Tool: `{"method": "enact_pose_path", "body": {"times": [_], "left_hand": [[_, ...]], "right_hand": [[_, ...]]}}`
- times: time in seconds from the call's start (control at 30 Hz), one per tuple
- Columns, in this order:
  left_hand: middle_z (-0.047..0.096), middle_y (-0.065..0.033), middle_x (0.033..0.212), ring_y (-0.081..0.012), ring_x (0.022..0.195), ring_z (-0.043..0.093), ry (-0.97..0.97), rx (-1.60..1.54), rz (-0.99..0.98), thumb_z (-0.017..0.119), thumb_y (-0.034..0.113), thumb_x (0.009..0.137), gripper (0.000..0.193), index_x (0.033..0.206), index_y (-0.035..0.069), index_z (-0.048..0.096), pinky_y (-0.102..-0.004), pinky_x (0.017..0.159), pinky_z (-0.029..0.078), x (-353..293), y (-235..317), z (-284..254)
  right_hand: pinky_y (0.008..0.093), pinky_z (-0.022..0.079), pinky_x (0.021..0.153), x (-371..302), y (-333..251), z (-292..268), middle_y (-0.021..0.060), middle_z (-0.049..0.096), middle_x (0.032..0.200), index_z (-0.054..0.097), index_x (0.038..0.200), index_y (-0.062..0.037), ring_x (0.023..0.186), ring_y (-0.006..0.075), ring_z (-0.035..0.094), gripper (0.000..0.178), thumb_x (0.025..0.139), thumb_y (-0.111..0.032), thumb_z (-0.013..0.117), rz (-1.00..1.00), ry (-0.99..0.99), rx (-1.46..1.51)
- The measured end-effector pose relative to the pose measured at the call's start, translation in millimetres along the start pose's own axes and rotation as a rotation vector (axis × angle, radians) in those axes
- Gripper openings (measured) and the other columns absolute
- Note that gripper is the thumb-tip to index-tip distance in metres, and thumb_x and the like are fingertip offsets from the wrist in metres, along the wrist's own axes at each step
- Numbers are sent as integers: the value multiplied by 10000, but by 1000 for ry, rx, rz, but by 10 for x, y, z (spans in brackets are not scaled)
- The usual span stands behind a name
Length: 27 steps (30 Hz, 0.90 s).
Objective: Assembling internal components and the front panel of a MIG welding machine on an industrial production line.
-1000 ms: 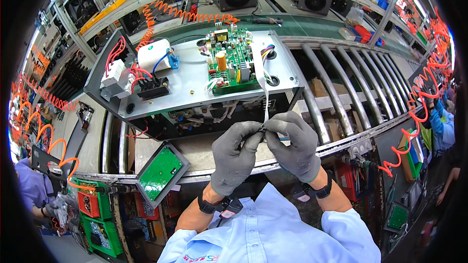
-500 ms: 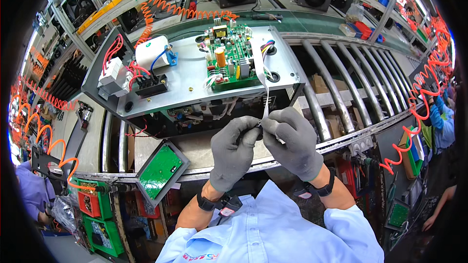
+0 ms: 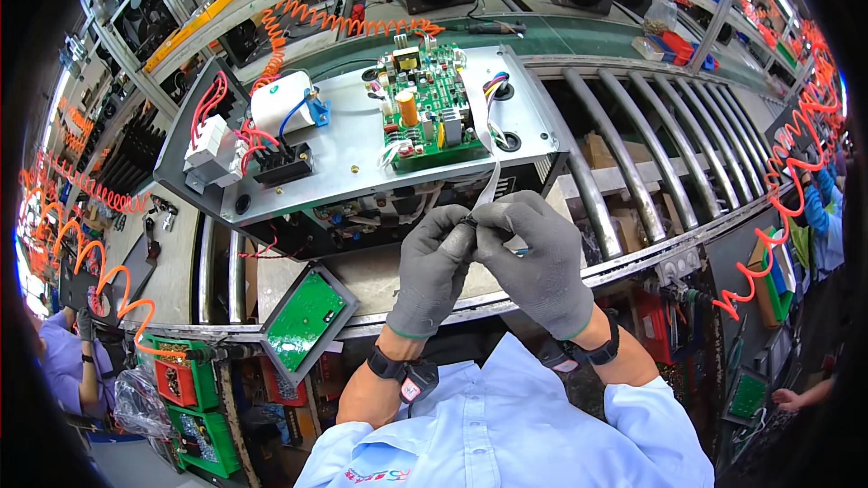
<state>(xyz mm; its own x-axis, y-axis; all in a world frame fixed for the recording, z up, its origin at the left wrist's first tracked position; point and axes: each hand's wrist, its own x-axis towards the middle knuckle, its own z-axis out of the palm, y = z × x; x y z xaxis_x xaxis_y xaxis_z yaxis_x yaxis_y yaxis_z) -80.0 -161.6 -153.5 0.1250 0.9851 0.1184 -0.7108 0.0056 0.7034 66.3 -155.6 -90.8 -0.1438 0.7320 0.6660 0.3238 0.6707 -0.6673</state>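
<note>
Both my gloved hands meet at the near edge of a metal chassis (image 3: 339, 183), thumbs and fingertips pinched together. In my left hand (image 3: 432, 273) is a small black connector (image 3: 469, 220), partly covered by the fingers. My right hand (image 3: 535, 264) pinches right against it, gripping the lower end of a flat white ribbon cable (image 3: 491, 183). The cable runs up over the chassis edge to a green circuit board (image 3: 434, 104) fixed on top. Where cable and connector meet is hidden by my fingers.
A white capacitor (image 3: 282, 101) and red-wired parts sit at the chassis's left. Metal rollers (image 3: 619, 163) extend to the right. A framed green board (image 3: 307, 321) leans at the bench edge, above part bins (image 3: 203, 443). Orange coiled hoses (image 3: 122, 276) hang left and right.
My hands have shifted slightly left and up and their fingertips are closer together around the connector. At the far left, a co-worker's gloved hand has come up into view.
</note>
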Motion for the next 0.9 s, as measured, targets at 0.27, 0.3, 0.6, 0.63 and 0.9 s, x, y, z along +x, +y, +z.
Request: {"method": "enact_pose_path", "body": {"times": [0.27,0.3,0.6,0.63,0.9], "left_hand": [[668,-70,1046,-141,935,663,6,17,6,655,126,958,232,1145,3,593,-262,850,548,-8,37,35],[667,-67,1031,-134,905,659,8,56,18,654,122,958,222,1136,0,599,-258,825,546,-8,48,46],[672,-76,956,-121,821,651,114,495,191,636,61,947,155,1059,-46,643,-272,743,562,-82,178,229],[677,-74,939,-118,817,651,126,547,211,635,61,947,154,1052,-51,646,-266,743,557,-97,185,254],[687,-73,850,-104,777,644,134,800,333,662,53,910,133,1019,-24,661,-255,700,525,-174,212,367]], "right_hand": [[294,552,666,8,17,-24,104,665,894,690,961,-37,786,200,688,200,780,45,709,-20,-37,-33],[295,553,665,8,18,-26,104,665,898,690,962,-36,785,203,689,199,781,44,710,-24,-35,-28],[309,521,630,-36,69,-38,91,663,905,695,969,-58,748,220,661,210,777,19,731,-69,-8,-27],[309,521,630,-47,78,-37,91,663,905,695,969,-58,748,220,661,210,777,19,731,-72,-11,-26],[295,508,620,-102,179,-53,89,662,887,690,981,-40,735,194,640,248,761,70,718,-140,32,53]]}}
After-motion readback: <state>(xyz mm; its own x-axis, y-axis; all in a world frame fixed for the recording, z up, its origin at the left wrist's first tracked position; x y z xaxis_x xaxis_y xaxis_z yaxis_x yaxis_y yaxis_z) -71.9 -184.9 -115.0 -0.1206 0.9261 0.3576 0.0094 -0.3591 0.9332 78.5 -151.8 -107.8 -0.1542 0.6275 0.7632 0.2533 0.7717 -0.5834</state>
